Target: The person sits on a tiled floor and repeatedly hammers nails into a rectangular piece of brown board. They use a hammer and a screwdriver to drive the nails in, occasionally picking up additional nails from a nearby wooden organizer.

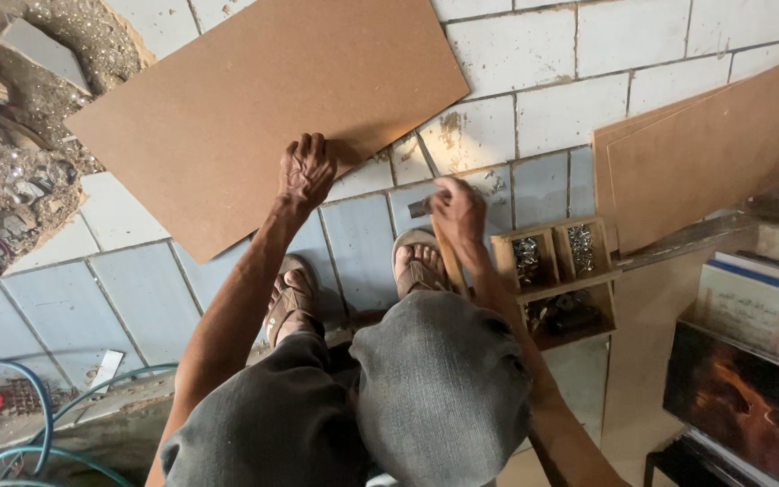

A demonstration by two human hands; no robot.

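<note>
Down on the tiled floor, a large brown hardboard sheet lies flat and skewed, one long edge toward the seated person. Left hand rests on that near edge, fingers curled over and pressing down; to my eye this pins the thin sheet so it cannot slide on the smooth tiles. Right hand is closed around a hammer, gripping high on the wooden handle close to the dark head, which sticks out to the left just off the sheet's edge; a grip that short suits light, controlled taps. Handle runs down past the right sandalled foot. Whether a nail sits under the fingers cannot be made out. Just right of that hand stands a small wooden compartment box holding metal fasteners, set within easy reach. More hardboard sheets lean at far right. Hoses coil at lower left; rubble at upper left.
</note>
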